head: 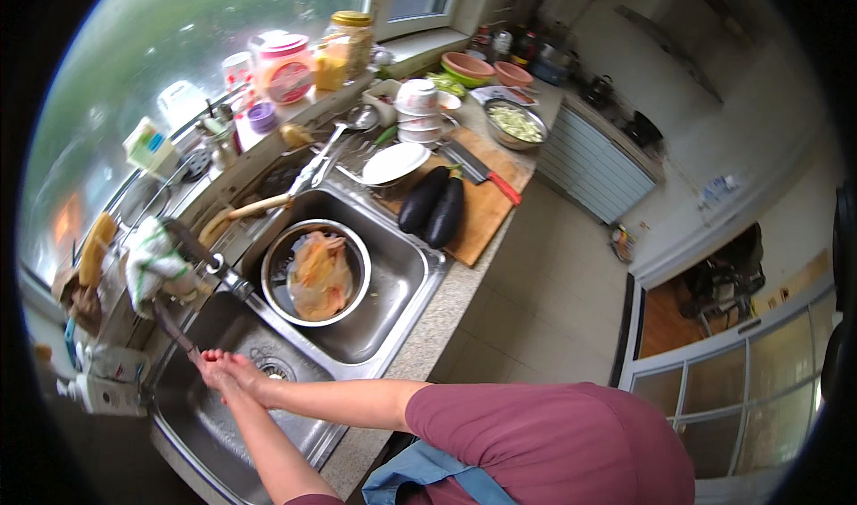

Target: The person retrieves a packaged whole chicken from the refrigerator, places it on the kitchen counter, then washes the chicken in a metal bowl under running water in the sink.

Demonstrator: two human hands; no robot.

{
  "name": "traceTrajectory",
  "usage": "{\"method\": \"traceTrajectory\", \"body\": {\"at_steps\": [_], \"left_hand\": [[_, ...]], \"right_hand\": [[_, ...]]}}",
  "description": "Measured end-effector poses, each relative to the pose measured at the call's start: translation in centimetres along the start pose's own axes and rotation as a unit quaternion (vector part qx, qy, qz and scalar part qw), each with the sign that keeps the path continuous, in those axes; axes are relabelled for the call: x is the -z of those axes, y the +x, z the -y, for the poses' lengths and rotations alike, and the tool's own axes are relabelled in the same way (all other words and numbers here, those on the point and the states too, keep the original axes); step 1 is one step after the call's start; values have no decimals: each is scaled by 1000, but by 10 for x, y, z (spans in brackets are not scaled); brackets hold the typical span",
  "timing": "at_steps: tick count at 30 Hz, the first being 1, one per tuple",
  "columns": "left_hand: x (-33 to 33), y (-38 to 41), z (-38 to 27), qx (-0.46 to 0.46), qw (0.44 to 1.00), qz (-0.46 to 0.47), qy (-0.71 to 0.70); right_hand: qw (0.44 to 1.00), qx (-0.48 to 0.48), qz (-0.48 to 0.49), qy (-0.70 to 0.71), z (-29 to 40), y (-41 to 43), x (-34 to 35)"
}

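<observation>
Over the left basin of a steel double sink point(395, 364), my left hand point(213, 372) and my right hand point(246, 379) are pressed together at the end of the faucet hose point(175, 334). My right hand wraps over my left hand, whose fingers are partly hidden. Wet metal and the drain point(274, 370) show beneath them. In the right basin stands a round steel bowl point(365, 274) holding raw, yellow-skinned poultry point(321, 274). A white cloth with green stripes point(150, 260) hangs over the faucet.
Two eggplants point(445, 210) and a red-handled cleaver point(479, 169) lie on a wooden cutting board point(495, 220). Beyond are stacked bowls point(418, 113), a white dish point(395, 163) and a bowl of shredded vegetable point(515, 123). Jars point(288, 69) line the windowsill; bottles point(110, 391) stand left of the sink.
</observation>
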State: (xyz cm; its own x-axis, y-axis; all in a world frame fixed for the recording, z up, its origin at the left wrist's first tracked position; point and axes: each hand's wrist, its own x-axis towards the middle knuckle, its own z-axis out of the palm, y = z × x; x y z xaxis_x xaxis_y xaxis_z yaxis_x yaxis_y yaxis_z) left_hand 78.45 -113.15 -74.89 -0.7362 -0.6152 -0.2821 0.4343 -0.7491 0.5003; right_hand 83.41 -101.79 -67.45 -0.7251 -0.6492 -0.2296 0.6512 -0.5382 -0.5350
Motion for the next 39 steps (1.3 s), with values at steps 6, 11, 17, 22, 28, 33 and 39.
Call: {"method": "traceTrajectory", "body": {"at_steps": [6, 11, 17, 22, 28, 33, 39], "left_hand": [[-28, -12, 12, -209, 893, 12, 399], [2, 3, 30, -231, 930, 16, 286], [3, -69, -2, 103, 985, 121, 61], [-25, -106, -9, 58, 988, 82, 120], [-32, -110, -7, -54, 951, 101, 286], [-39, -98, -15, -23, 941, 41, 336], [15, -63, -35, 71, 931, 30, 357]], "right_hand": [[953, 119, -149, -236, 8, 7, 1], [961, 106, -144, -210, 5, 38, -7], [988, 23, -86, -126, 8, 46, 16], [934, 171, -116, -292, -1, 55, 26], [643, 219, -20, -734, -2, 45, 22], [562, 238, 71, -789, 7, 26, 33], [717, 215, 220, -625, 28, -11, 29]]}}
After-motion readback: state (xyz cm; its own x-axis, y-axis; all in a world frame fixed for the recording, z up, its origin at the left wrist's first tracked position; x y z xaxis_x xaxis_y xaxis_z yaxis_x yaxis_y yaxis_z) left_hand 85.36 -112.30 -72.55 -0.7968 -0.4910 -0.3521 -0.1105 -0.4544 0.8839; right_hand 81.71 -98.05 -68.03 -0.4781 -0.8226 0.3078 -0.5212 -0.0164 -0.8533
